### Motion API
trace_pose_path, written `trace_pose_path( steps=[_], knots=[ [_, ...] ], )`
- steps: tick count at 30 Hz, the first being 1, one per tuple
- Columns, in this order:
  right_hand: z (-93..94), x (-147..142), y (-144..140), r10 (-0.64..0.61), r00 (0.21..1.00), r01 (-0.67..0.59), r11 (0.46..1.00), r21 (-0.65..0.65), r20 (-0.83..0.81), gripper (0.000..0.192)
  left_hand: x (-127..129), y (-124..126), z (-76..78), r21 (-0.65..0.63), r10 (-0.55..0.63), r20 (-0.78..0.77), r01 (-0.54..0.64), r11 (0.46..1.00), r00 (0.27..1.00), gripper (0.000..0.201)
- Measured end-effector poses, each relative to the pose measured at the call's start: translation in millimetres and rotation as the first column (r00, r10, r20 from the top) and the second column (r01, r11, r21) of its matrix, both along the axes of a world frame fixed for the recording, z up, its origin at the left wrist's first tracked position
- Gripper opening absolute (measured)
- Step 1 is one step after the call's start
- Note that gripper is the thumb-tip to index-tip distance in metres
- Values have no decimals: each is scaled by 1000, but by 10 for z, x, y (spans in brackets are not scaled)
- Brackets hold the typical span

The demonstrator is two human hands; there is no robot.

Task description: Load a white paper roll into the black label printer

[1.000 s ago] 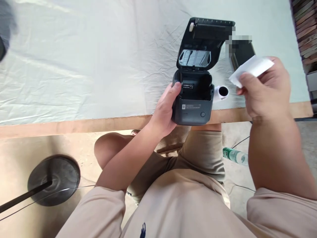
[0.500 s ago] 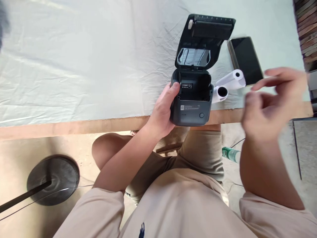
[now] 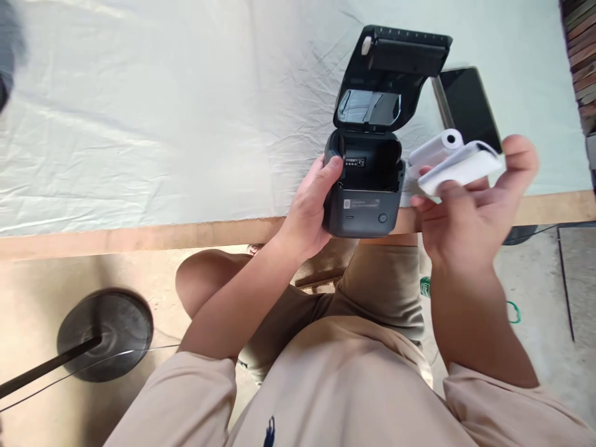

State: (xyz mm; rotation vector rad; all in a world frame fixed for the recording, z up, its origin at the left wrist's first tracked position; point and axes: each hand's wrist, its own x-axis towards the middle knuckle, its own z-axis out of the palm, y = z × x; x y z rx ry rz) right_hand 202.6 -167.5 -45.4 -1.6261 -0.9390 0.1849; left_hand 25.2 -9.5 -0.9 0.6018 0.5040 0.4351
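A small dark grey printer [image 3: 367, 211] stands at the table's near edge with its lid [image 3: 395, 68] swung open and its paper bay empty. My left hand [image 3: 310, 208] grips the printer's left side. My right hand [image 3: 465, 211] is just right of the printer and holds a white paper roll [image 3: 459, 167] in its fingers. A second white paper roll [image 3: 437, 146] lies on the cloth behind it, partly hidden by my hand.
A black phone [image 3: 468, 105] lies on the white cloth [image 3: 162, 112] right of the lid. The wooden table edge [image 3: 139, 239] runs across. Below are my knees, a round black stand base [image 3: 105, 335] on the floor and a green-labelled bottle [image 3: 426, 287].
My right hand put down a roll beside the phone, swung right empty, then came back toward the printer holding a white roll. My left hand stayed on the printer.
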Motion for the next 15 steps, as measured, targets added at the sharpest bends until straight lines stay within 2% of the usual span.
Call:
trace_pose_path(
  steps=[2, 4, 7, 9, 11, 12, 13, 15],
  knots=[
    [33, 0, -81, 47, 964, -47, 999, 6, -260, 55, 12, -1, -1, -18, 1, -1, -1, 1000, 1000, 34],
    [115, -68, -97, 57, 905, -35, 998, 59, -423, 42, 24, 2, 1, -37, 4, 8, -4, 999, 1000, 34],
    [300, -248, -23, -17, 835, 92, 990, 109, -549, 44, 39, 16, 18, -85, 4, 8, -3, 996, 1000, 28],
    [434, -363, 43, -32, 798, 125, 986, 114, -601, 42, 45, 25, 36, -130, 3, -9, -4, 992, 1000, 26],
    [556, -436, 99, -15, 800, 122, 983, 138, -600, 41, 47, 29, 49, -150, 7, -18, -10, 989, 1000, 26],
    [610, -454, 125, 1, 826, 110, 981, 163, -563, 42, 47, 30, 50, -145, 8, -17, -11, 989, 1000, 26],
    [662, -459, 151, 18, 869, 86, 978, 187, -494, 42, 45, 29, 47, -136, 6, -14, -8, 991, 1000, 26],
    [756, -442, 215, 39, 972, 18, 971, 240, -230, 40, 40, 24, 35, -122, 0, -10, -1, 993, 1000, 28]
  ],
)
